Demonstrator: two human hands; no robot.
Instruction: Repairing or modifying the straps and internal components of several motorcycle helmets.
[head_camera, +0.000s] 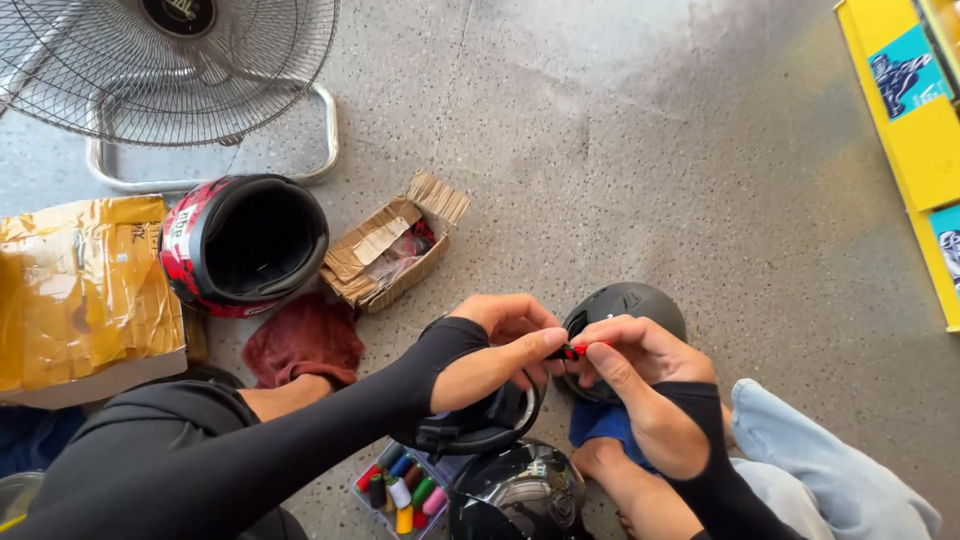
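My left hand (505, 345) and my right hand (640, 360) meet over a dark grey helmet (630, 305) on the floor. Between their fingertips they pinch a small red piece (578, 349) on a black strap. Both arms wear black sleeves. A glossy black helmet (520, 490) lies below my left forearm, with a black strap or visor edge (490, 430) curving over it. A blue cloth (605, 425) lies under my right wrist, by my bare foot (625, 475).
A red-and-black helmet (240, 240) sits open side up at left, beside a torn cardboard box (390, 250) and a maroon rag (305, 340). A floor fan (170, 70) stands at top left. A yellow-wrapped parcel (80, 290), a tray of coloured thread spools (400, 490), a yellow shelf (915, 130).
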